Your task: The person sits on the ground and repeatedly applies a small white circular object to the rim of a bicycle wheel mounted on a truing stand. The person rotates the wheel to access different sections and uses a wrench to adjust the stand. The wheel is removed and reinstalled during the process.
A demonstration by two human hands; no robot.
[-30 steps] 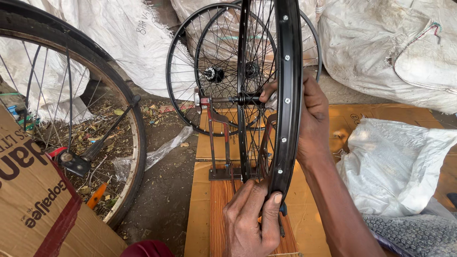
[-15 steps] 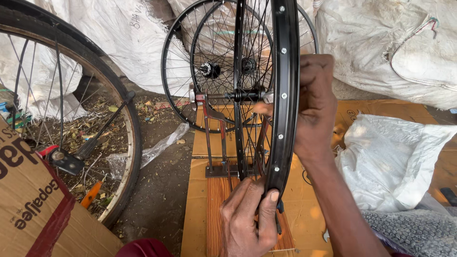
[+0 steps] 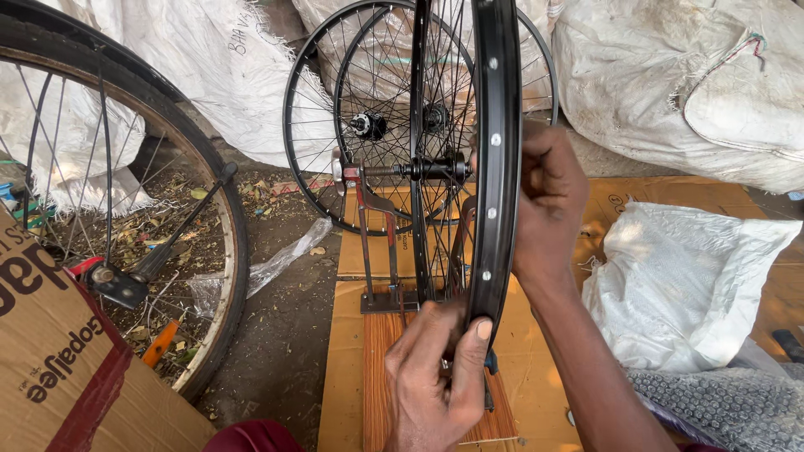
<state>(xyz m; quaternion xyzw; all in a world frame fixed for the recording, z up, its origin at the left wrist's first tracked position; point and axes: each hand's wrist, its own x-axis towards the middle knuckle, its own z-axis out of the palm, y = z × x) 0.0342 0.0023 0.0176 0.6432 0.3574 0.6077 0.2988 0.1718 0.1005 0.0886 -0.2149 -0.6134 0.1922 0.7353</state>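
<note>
**Hands on a black spoked rim in its stand**

Rim work filled the view: a black metal bicycle wheel rim (image 3: 496,167) with thin wire spokes stood upright in a small red-and-steel truing stand (image 3: 368,243), its axle clamped between the uprights over a wood-grain board (image 3: 381,360) laid on flat brown cardboard (image 3: 347,368). The left hand (image 3: 435,377) was curled at the rim's lowest part, fingers and thumb pinched closed on its edge. The right hand (image 3: 548,205) was wrapped around the rim's far side near hub height, closed on it. The rim looked stiff and light, its painted surface smooth and likely slippery; the edge seemed the safest hold, the spokes being thin and easily bent. Two more black spoked wheels (image 3: 335,125) leaned against coarse white woven sacks (image 3: 218,75) behind.
</note>
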